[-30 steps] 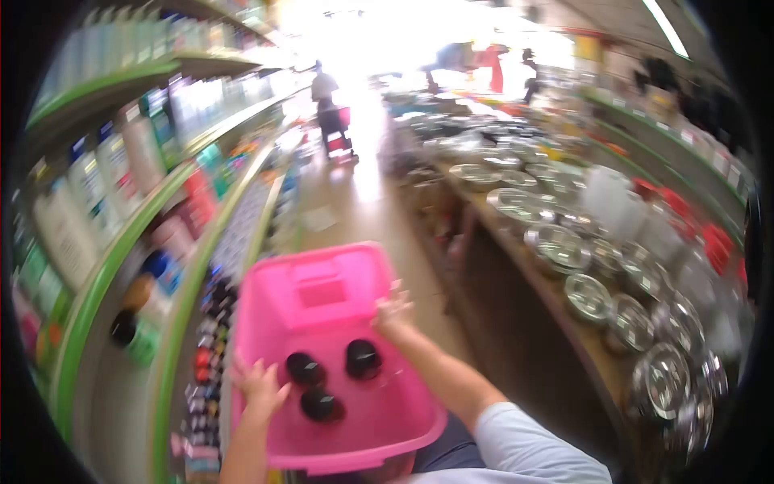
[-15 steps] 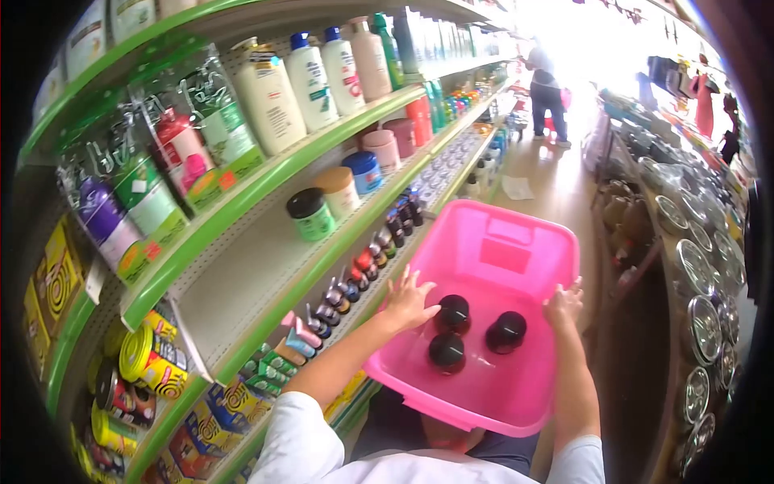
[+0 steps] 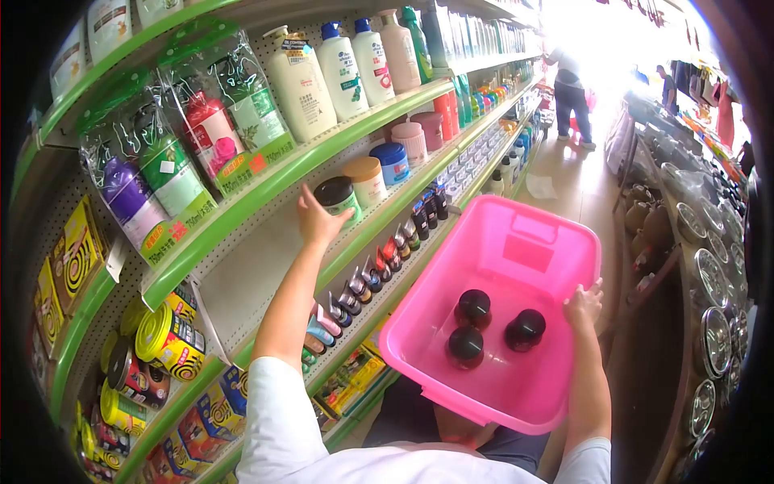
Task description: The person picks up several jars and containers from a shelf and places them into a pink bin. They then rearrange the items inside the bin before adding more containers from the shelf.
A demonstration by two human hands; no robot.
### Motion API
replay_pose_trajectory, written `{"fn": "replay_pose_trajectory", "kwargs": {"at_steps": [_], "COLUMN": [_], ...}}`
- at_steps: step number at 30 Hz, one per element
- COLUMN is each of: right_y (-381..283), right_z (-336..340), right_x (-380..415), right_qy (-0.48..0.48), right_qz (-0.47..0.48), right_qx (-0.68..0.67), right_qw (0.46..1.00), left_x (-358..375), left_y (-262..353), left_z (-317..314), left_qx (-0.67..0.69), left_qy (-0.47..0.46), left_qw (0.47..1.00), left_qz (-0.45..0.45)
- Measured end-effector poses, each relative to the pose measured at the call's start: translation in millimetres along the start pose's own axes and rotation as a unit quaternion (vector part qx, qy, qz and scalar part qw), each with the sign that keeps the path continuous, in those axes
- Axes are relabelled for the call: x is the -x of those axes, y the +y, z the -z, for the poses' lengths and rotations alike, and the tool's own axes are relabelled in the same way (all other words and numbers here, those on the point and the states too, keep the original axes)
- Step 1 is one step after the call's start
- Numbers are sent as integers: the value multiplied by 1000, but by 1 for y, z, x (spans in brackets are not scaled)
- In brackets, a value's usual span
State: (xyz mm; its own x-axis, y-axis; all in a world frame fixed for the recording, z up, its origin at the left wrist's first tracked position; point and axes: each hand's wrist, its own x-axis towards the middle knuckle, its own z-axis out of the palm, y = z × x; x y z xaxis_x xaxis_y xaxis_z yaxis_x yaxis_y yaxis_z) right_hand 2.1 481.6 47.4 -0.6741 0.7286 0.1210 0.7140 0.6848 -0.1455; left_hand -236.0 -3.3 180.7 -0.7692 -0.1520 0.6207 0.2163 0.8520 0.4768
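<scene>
My left hand [image 3: 318, 219] is at the shelf, its fingers and thumb curled around a green jar with a black lid [image 3: 335, 192]. The jar stands upright on the shelf, partly covered by the hand. With my right hand [image 3: 582, 305] I grip the right rim of a pink plastic tub [image 3: 492, 395], which is tilted above my lap. Inside the tub are three dark, rounded items with glossy black tops, one of them a round black item [image 3: 526, 329] apart from the other two.
Beside the green jar stand a tan-lidded jar [image 3: 364, 179] and a blue jar [image 3: 391, 164]. Pump bottles [image 3: 297, 89] line the shelf above, small bottles [image 3: 371, 274] the one below. Metal lids [image 3: 713, 274] fill the right-hand rack. A person [image 3: 571, 101] stands down the aisle.
My left hand has left the tub's left side and moved up and left to the green jar. My right hand stays on the tub's rim. The view has shifted slightly leftward.
</scene>
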Motion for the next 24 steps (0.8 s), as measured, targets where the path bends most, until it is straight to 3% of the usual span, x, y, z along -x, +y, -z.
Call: {"fn": "replay_pose_trajectory", "kwargs": {"at_steps": [2, 5, 9, 17, 19, 24], "right_y": [-1, 1, 1, 10, 9, -1], "right_z": [3, 0, -1, -17, -24, -12], "right_x": [0, -1, 0, 3, -1, -2], "right_qy": [-10, -8, -2, 80, 54, 1], "right_qz": [-5, -3, -2, 53, 36, -1], "right_qx": [1, 6, 1, -11, 23, 33], "right_qw": [1000, 1000, 1000, 995, 998, 999], "left_x": [0, 0, -1, -28, -41, -42], "left_y": [-10, -44, -40, -98, -119, -96], "left_z": [-4, -35, -38, -88, -97, -79], "left_qx": [32, 40, 78, 69, 89, 131], "left_qy": [-26, 25, -14, 39, 56, 26], "left_qw": [994, 998, 994, 997, 994, 991], "left_qz": [99, 41, 71, 22, -11, 23]}}
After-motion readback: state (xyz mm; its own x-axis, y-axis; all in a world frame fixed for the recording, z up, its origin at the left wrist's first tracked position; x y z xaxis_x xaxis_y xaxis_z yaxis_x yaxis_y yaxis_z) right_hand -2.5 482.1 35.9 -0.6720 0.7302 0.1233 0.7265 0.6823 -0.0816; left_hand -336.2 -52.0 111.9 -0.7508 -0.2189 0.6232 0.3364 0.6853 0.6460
